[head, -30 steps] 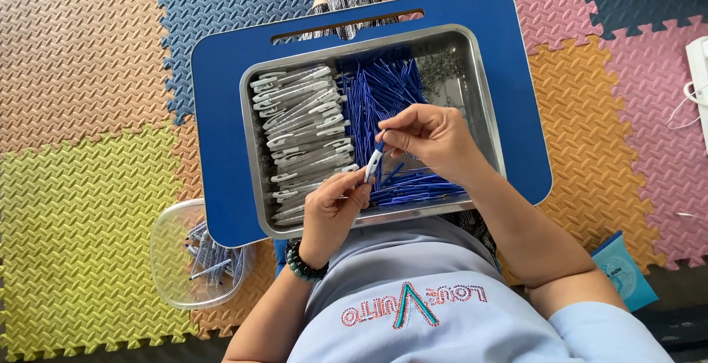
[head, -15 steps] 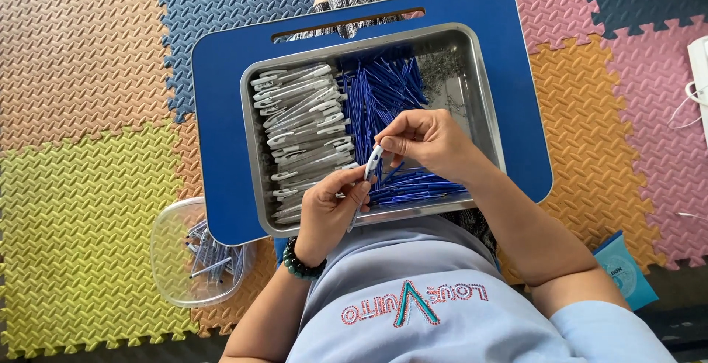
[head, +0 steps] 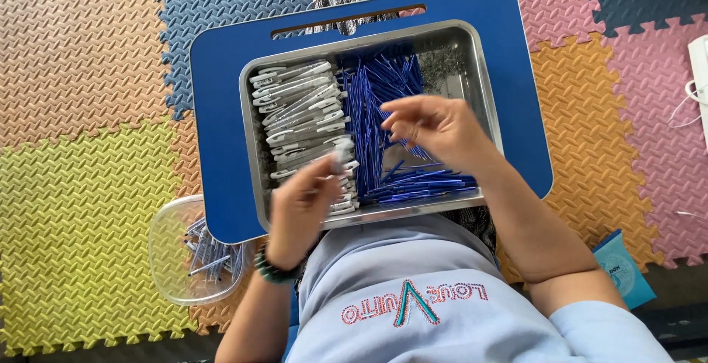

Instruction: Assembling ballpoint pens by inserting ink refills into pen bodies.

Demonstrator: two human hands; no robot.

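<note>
A metal tray (head: 483,75) rests on a blue lap desk (head: 221,112). Its left half holds a stack of white pen barrels (head: 299,108); its middle holds a heap of thin blue refills (head: 380,90). My left hand (head: 302,204), blurred, holds a white pen (head: 339,158) upright over the tray's near edge. My right hand (head: 435,127) hovers over the blue refills with fingers spread and nothing seen in it. A dark bead bracelet (head: 271,268) circles my left wrist.
A clear plastic tub (head: 173,249) with several assembled pens sits on the floor by my left elbow. Coloured foam mats (head: 81,53) cover the floor. A blue packet (head: 623,271) lies at the right, and a white device with a cord (head: 697,68) at the right edge.
Both hands were together at the pen. Now the right hand has let go and moved up over the blue refills, and the left hand keeps the pen, shifting left.
</note>
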